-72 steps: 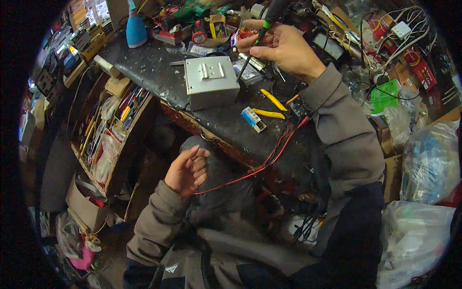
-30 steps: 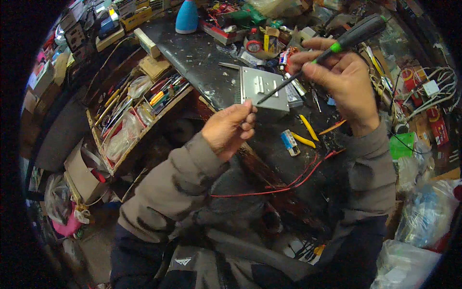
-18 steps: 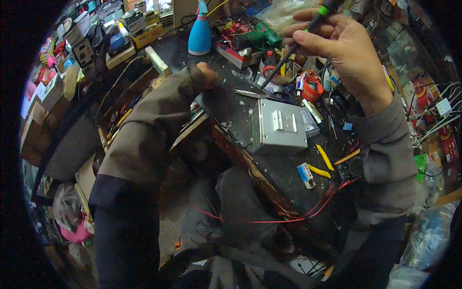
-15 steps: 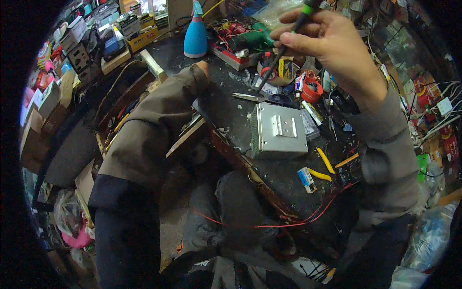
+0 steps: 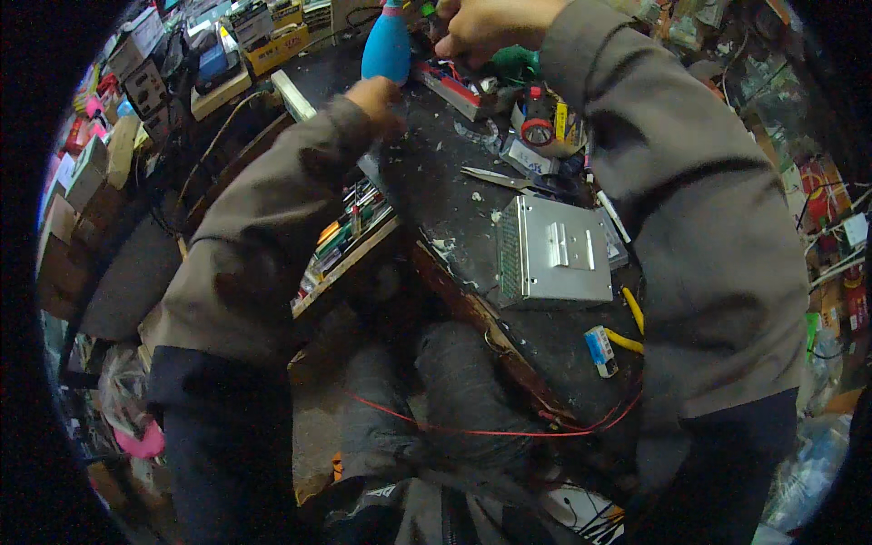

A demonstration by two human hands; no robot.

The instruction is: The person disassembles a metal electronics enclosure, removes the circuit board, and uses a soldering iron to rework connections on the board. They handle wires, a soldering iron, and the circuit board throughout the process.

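Note:
At the top of the view my right hand (image 5: 495,27) is closed near a blue spray bottle (image 5: 386,50). A dark tool with a green part (image 5: 429,11) shows at its fingers; it looks like the screwdriver seen earlier, mostly hidden. My left hand (image 5: 376,102) is just below the bottle, over the bench's left edge; its fingers are smeared by motion. Under my left forearm a drawer (image 5: 350,263) stands pulled out, with several slim tools (image 5: 341,232) inside. Scissors (image 5: 500,177) lie behind a silver metal box (image 5: 559,250) with perforated side.
Yellow-handled pliers (image 5: 623,341) lie partly behind my right sleeve, beside a small blue-and-white box (image 5: 599,352). A red wire (image 5: 490,432) hangs across my lap. A red-rimmed torch (image 5: 538,130) and clutter fill the bench's back. Stacked boxes (image 5: 136,91) stand at far left.
My right hand has moved up and left toward the spray bottle with the screwdriver. My left hand has shifted slightly, baring tools in the drawer. The view has turned a little.

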